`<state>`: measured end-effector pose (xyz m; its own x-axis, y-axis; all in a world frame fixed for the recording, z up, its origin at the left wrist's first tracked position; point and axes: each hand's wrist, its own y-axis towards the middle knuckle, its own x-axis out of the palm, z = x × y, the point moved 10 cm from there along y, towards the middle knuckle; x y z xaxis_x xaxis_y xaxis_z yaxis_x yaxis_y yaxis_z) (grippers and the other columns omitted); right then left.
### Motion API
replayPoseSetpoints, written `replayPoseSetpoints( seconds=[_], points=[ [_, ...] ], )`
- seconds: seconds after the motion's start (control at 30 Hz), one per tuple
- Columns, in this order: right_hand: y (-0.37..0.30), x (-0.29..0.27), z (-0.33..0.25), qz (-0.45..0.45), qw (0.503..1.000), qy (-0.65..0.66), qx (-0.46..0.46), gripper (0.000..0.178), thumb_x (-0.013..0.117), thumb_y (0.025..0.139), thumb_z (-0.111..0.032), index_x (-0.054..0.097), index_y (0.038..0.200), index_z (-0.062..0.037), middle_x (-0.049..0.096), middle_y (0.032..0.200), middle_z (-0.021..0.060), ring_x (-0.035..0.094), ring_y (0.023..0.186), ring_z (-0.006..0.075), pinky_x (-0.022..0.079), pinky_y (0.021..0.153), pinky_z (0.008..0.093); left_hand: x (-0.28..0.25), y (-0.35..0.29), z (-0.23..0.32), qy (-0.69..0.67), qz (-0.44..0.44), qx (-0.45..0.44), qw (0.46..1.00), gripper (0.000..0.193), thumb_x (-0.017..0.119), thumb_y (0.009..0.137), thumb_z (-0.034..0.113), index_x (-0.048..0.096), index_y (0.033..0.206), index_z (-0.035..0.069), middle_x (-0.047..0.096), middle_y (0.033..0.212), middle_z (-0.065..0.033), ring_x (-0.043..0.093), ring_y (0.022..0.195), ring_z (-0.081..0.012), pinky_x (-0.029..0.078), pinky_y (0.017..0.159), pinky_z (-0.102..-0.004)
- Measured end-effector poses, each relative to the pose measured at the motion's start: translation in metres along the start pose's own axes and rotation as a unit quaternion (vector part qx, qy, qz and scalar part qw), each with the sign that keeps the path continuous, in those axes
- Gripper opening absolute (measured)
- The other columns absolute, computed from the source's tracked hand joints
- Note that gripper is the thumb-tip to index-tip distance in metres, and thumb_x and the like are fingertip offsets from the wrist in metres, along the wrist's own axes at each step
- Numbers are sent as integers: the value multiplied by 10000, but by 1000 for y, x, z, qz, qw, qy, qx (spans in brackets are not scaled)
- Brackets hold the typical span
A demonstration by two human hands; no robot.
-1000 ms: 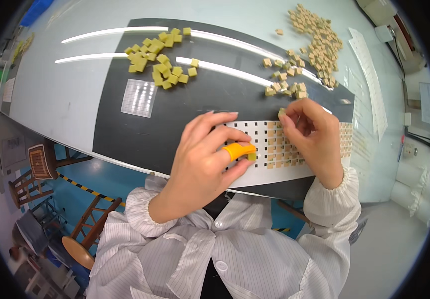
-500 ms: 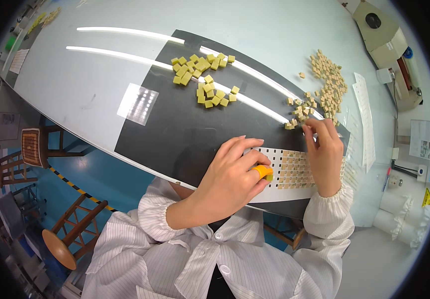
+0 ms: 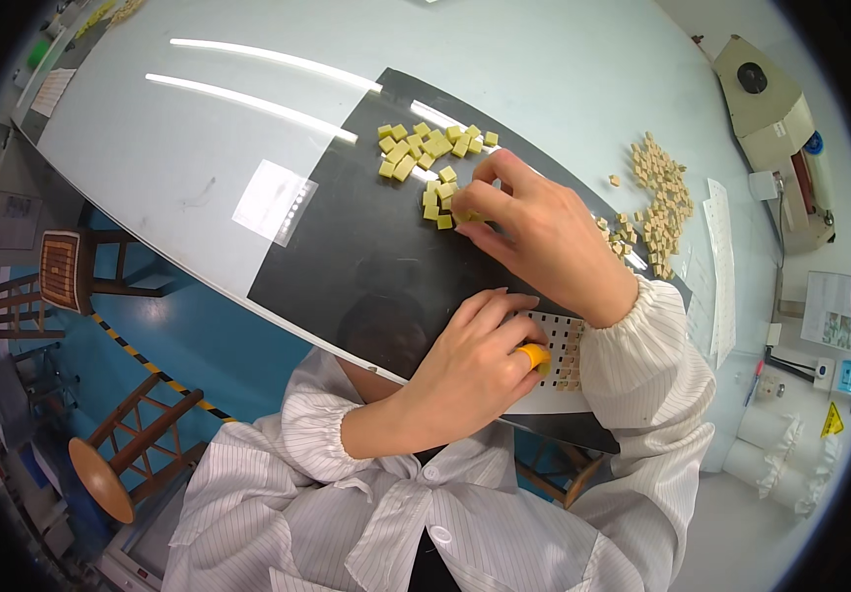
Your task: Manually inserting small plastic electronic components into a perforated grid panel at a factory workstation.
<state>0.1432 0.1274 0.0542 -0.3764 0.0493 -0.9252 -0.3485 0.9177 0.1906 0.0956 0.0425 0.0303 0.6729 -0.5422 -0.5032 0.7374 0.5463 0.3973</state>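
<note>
My left hand (image 3: 465, 370) lies over the left part of a white sheet (image 3: 534, 400) with rows of black squares. An orange band (image 3: 536, 355) wraps one of its fingers. Thumb and finger pinch a small yellow-green block, mostly hidden below the band. On the sheet, rows of small tan pieces (image 3: 569, 365) sit beside that hand, partly covered by my right sleeve. Farther up, my right hand (image 3: 544, 222) reaches over the dark mat, its fingers curled at the edge of loose yellow-green blocks (image 3: 416, 148). A yellow-green block shows partly between those fingertips.
Many small tan pieces (image 3: 660, 197) lie heaped on the right of the table, some on the mat's (image 3: 347, 227) edge. A clear sheet (image 3: 273, 202) lies at the mat's left. White strips (image 3: 719, 266) and a beige machine (image 3: 761, 89) stand right. Wooden stools (image 3: 140, 444) are at left.
My right hand has moved left and away from me, from the tan pieces to the yellow-green blocks. The left hand stays at the sheet. The whole view has shifted slightly.
</note>
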Motion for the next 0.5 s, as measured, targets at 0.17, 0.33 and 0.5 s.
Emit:
replayPoseSetpoints(
  seconds=[0.17,0.33,0.5],
  points=[
    [8,1,5,-37,999,28,11,176,740,782,-83,612,898,-50,565,936,81,607,714,261,491,631,356,1,-1,-1,3,-5,1,1000,160,758,706,96,688,833,28,630,993,-52,549,1145,-275,390,1009,-446],
    [13,9,13,-115,991,57,34,178,748,768,-70,627,887,-15,589,870,100,606,760,284,492,662,361,1,-2,-1,-2,-6,-2,1000,164,754,716,96,686,847,26,627,990,-60,545,1161,-276,382,1028,-448],
    [16,3,6,-55,993,106,19,178,749,762,-65,631,884,-9,591,868,102,602,755,280,490,657,355,1,-2,0,3,2,3,1000,147,755,713,98,688,821,23,626,994,-61,545,1152,-272,385,1020,-441]
  ],
)
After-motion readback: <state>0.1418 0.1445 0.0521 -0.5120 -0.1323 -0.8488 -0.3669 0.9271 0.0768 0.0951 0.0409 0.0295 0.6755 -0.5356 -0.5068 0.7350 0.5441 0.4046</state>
